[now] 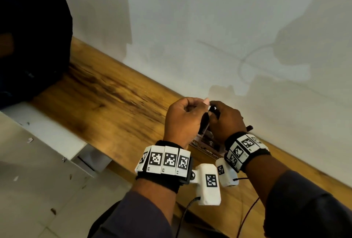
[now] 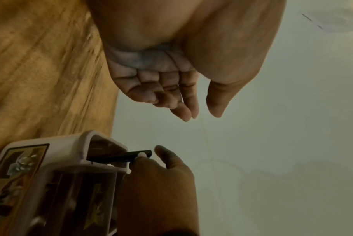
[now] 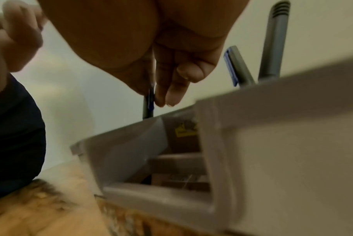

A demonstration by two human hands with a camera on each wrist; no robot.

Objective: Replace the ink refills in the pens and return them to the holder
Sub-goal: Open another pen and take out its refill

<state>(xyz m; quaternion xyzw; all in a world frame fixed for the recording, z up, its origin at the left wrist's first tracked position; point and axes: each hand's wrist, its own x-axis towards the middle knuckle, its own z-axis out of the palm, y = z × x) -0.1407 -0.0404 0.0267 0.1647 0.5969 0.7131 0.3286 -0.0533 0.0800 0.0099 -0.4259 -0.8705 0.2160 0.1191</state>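
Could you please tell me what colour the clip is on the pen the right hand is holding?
Blue, on a dark pen; the right wrist view shows it best.

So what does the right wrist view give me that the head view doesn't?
Only the right wrist view shows two more pens standing in the holder, and its open compartments from the side. Only the head view shows both wrists over the wooden desk and the left hand closed beside the right. Both show the right hand pinching a dark pen at the holder, against the wall.
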